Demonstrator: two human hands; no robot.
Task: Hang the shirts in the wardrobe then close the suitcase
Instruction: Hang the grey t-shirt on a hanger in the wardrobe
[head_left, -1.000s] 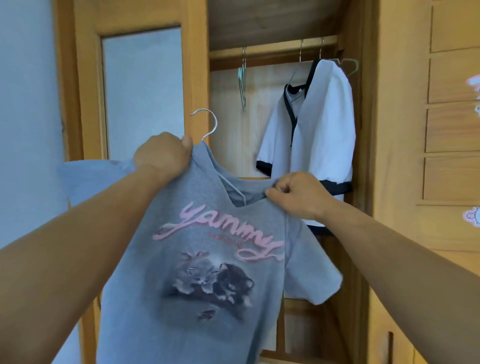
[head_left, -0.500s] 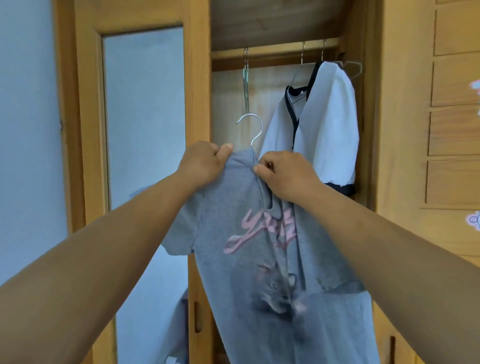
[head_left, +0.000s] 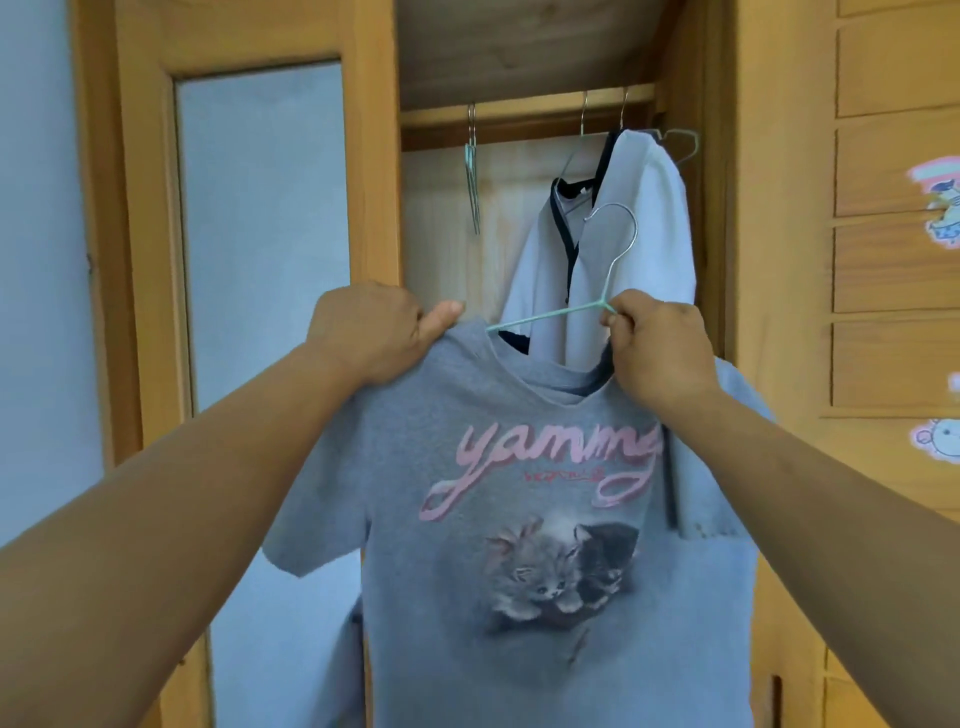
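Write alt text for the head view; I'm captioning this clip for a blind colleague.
Two hands hold up a grey kitten-print T-shirt before an open wardrobe: left hand grips its shoulder, right hand pinches the hanger. A white shirt hangs from the rail.

We hold the T-shirt (head_left: 519, 519) near, before the wardrobe (head_left: 519, 52); the hung shirt (head_left: 639, 249) is far right on its rail (head_left: 519, 106).

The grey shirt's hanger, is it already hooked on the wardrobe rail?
No. The hanger is held by the right hand below the rail, its hook free in the air.
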